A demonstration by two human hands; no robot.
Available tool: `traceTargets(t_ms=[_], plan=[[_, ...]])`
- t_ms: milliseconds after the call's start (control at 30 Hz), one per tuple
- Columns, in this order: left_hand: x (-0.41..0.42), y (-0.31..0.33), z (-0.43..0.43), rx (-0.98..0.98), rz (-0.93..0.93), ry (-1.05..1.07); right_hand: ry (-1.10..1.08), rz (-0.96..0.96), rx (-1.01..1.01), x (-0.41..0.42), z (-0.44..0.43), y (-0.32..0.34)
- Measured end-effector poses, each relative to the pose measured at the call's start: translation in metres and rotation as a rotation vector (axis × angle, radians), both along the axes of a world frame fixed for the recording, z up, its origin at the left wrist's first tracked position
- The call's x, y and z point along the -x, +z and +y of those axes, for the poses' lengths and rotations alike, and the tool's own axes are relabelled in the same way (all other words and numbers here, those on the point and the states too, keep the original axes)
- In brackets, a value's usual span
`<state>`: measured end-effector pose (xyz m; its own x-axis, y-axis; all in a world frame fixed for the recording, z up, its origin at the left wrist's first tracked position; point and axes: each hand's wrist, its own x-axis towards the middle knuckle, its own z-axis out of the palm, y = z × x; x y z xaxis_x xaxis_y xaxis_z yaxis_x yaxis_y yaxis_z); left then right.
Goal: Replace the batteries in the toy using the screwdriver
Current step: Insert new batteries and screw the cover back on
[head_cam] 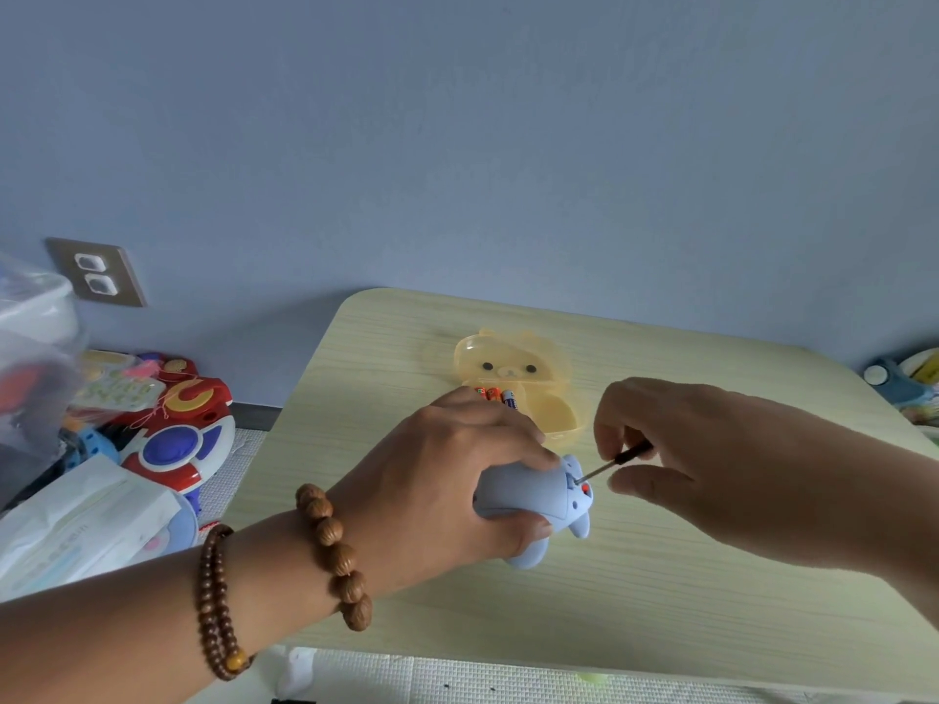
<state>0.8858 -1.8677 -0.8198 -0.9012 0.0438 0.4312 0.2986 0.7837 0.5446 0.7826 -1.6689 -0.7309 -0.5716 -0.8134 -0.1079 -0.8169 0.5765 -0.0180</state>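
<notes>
A pale blue animal-shaped toy (528,495) lies on its side on the light wooden table (660,602), its underside turned to the right. My left hand (447,475) is wrapped around its body. My right hand (711,449) pinches a thin screwdriver (617,459) whose tip touches the toy's underside beside a small red dot. Behind the hands stands an open yellow bear-shaped case (513,368) with several batteries (500,396) in it, partly hidden by my left hand.
Left of the table, on the floor, lie a red, white and blue toy (178,439), plastic bags (76,520) and a clear bin (30,358). A wall socket (96,271) sits on the blue wall. More items (909,383) lie at the far right edge.
</notes>
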Motion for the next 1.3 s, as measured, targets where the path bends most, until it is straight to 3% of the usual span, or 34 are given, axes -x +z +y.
traceTargets(t_ms=[267,500,700,867,1000,1300], plan=[[-0.001,0.001,0.001,0.011,0.0,-0.005,-0.033,0.109,0.001,0.005,-0.008,-0.004],[-0.001,0.001,0.002,0.008,-0.005,-0.008,-0.001,-0.089,0.027,0.005,-0.001,0.002],[0.0,0.001,0.005,0.023,0.017,-0.003,0.033,0.181,-0.012,0.005,-0.01,-0.006],[0.001,0.002,0.004,0.006,0.0,-0.008,0.0,-0.032,0.003,0.004,-0.001,0.001],[0.001,0.001,0.004,0.003,-0.005,0.004,0.078,-0.077,0.071,0.014,-0.001,-0.004],[0.003,0.004,0.006,0.059,0.003,-0.012,0.029,0.088,0.039,0.013,0.001,-0.018]])
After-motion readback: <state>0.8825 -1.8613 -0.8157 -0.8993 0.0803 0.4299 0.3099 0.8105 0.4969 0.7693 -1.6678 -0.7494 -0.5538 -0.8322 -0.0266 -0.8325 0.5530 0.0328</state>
